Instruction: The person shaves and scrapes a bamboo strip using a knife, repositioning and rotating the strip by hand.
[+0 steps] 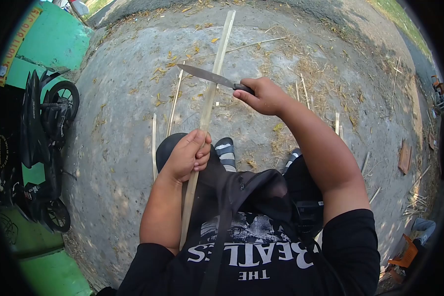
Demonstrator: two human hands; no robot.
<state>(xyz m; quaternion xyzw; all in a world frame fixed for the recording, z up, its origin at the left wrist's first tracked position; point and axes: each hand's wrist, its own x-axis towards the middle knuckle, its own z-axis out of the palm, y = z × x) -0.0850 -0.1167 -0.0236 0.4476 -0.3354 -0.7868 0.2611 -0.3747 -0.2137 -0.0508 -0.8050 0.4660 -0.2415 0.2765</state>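
A long, pale strip of wood or bamboo runs from beside my torso out over the ground ahead. Wrapped round its lower part is my left hand, closed, near my knee. My right hand grips the dark handle of a knife. The blade points left and lies across the strip's upper half; whether its edge touches the strip I cannot tell. Beyond the blade the strip's far end reaches toward the top of the view.
Thin strips lie on the concrete ground around my feet, among dry yellow leaves. At the left a black motorcycle stands by a green wall. A brick-coloured piece and an orange object are at the right.
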